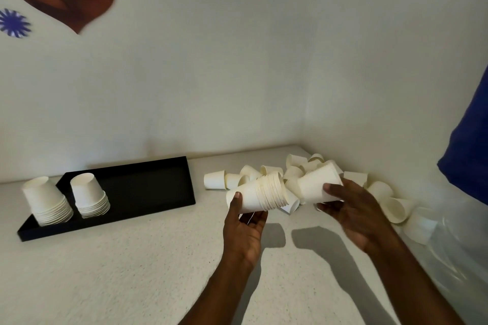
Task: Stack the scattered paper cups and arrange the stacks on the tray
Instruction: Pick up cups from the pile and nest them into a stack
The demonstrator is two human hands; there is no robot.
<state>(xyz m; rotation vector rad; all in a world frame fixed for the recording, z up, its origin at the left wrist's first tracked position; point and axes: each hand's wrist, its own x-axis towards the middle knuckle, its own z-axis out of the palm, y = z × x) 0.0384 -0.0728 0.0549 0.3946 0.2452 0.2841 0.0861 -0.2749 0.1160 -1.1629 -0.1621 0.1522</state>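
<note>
Soft dim light, arm shadows on the counter (132, 258), blurred wide-angle edges

We see a pale, speckled bench (118, 272). A long black tray (148, 187) lies on it toward the far left, running slantwise along the far edge. In the far right corner we find a heap of loose white paper cups (215, 179), most lying on their sides and spilling down the right edge. A clear plastic bag (454, 245) rests against that edge, just beside the nearest cups.
</note>
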